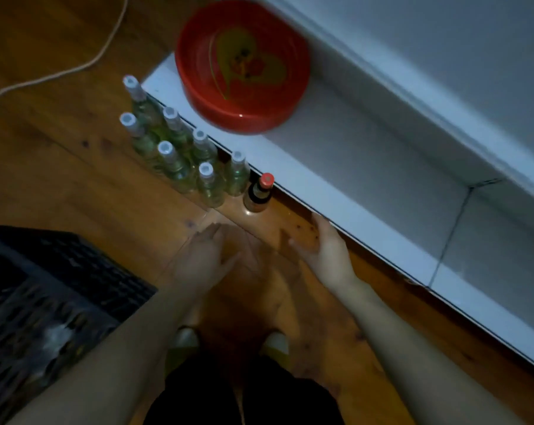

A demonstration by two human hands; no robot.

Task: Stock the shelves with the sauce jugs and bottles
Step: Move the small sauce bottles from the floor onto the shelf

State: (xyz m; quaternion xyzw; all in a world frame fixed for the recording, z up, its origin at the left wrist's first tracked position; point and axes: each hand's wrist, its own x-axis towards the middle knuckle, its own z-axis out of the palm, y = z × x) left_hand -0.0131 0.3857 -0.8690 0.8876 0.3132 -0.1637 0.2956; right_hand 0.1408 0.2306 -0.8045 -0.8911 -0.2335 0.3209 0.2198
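My left hand (209, 256) and right hand (324, 243) are open and hold nothing, in the middle. The clear bottles (173, 161) and dark bottle (258, 194) stand crowded on the floor, upper left, beside the white shelf (336, 167). A careless grab could knock them over. The red bowl (241, 124) looks empty. The black crate (60, 271) is too blurry.

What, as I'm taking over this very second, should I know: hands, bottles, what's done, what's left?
Left hand and right hand: both open, holding nothing, over the wooden floor.
Seven clear bottles and one dark red-capped bottle stand on the floor beside the white shelf.
Done: no bottle on the shelf in view, just a red basin.
Left: all eight to shelve.
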